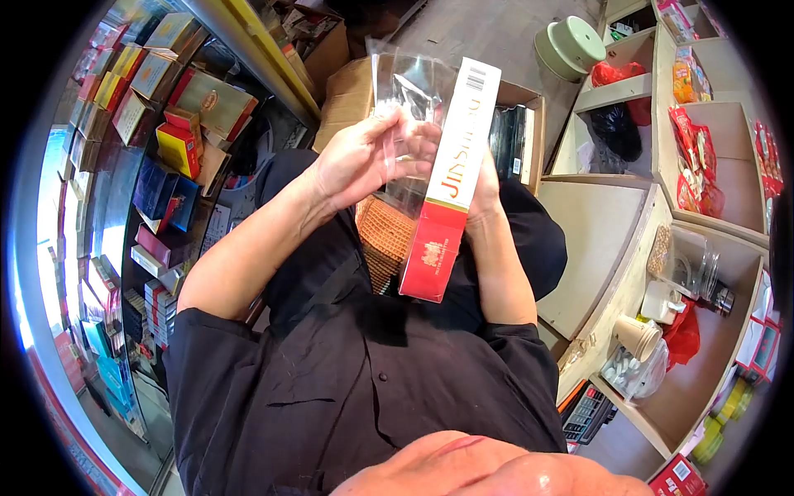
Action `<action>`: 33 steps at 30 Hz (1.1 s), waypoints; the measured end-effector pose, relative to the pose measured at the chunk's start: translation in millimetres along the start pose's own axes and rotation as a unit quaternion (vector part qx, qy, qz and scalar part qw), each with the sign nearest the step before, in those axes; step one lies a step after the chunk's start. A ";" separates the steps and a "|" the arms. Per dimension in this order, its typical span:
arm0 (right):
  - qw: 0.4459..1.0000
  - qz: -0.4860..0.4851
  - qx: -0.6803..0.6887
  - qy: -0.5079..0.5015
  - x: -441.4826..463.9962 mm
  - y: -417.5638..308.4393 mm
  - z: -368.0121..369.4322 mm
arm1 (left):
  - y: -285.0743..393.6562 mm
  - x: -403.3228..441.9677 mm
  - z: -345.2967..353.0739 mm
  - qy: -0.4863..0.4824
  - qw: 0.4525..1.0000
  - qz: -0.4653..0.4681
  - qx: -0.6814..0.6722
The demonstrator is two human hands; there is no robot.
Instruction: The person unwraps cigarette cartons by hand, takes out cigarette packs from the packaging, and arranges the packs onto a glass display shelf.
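My right hand (485, 188) grips a long red-and-white cigarette carton (444, 213) from behind its right side, its fingers mostly hidden. The carton is tilted, with its red end toward my chest and a barcode at the far end. Left of it, my left hand (364, 155) pinches a clear plastic wrapper (413, 78) between thumb and fingers. The crinkled film hangs beside the carton; whether it still joins it I cannot tell. Behind them is an open cardboard box (343, 97) holding dark packs (510, 136). A woven orange-brown seat or mat (385, 240) shows between my legs.
A glass display case with many cigarette packs (178, 149) runs along my left. On my right, wooden shelves (612, 289) hold red packets (695, 157), a clear jar (685, 263), a paper cup (637, 337) and a calculator (589, 412). A pale green stool (571, 47) stands beyond the box.
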State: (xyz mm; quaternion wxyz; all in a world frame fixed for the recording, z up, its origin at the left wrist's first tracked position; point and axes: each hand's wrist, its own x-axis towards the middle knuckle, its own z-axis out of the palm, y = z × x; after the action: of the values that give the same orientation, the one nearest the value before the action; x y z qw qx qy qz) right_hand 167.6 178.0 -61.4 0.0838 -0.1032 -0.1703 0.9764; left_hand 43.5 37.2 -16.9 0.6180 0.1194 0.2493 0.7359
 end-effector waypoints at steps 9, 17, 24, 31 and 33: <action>0.999 -0.029 0.018 0.008 -4.5 0.6 -14.0 | 16.3 1.1 -5.8 0.044 0.998 0.013 -0.035; 0.958 -0.174 -0.148 0.174 6.3 1.4 -27.3 | 36.5 0.6 -6.3 0.021 0.994 0.047 -0.100; 0.927 -0.276 -0.054 0.248 -4.4 -66.8 -31.2 | 54.3 -2.2 -16.9 0.102 0.992 0.059 -0.044; 0.887 -0.400 -0.031 0.229 -20.1 -99.8 -22.6 | 34.3 0.1 0.4 0.165 0.978 -0.003 0.126; 0.872 -0.411 -0.099 0.249 -26.7 -105.8 -16.1 | 37.8 -2.4 2.6 0.168 0.975 0.023 0.141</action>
State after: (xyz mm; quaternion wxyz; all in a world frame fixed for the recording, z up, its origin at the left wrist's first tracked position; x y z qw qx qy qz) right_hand 210.7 276.0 -34.6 0.5064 -0.2712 -0.2663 0.7740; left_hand 13.0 31.2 5.1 0.5271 0.0857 0.4480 0.7170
